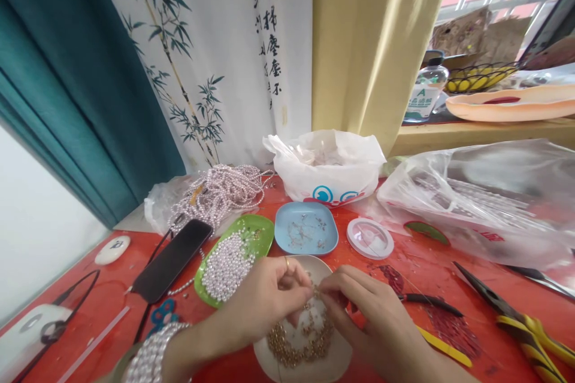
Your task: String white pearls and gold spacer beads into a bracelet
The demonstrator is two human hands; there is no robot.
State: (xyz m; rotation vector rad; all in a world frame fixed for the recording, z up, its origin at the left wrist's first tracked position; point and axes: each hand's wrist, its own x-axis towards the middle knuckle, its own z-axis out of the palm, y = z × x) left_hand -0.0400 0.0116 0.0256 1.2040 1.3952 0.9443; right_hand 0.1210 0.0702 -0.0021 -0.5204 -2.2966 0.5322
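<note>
Both hands meet over a whitish plate (265,365) that holds many small gold beads (299,347). My left hand (274,287) is closed, thumb against the curled fingers, with a ring on one finger. Close beside it, my right hand (366,308) is closed in a pinch. Tiny gold bits show at the fingertips, but what each hand holds is too small to make out. Left of the plate, a green dish (267,230) carries loose pearl beads (229,266). A blue dish (281,245) with small clear and metallic pieces sits just beyond the hands.
A round thread spool (371,238) lies right of the blue dish. Yellow-handled pliers (516,317) and a black-handled tool (433,302) are at right. A phone (173,260) and pearl strands (220,194) lie left. Plastic bags (330,173) stand behind; red cloth covers the table.
</note>
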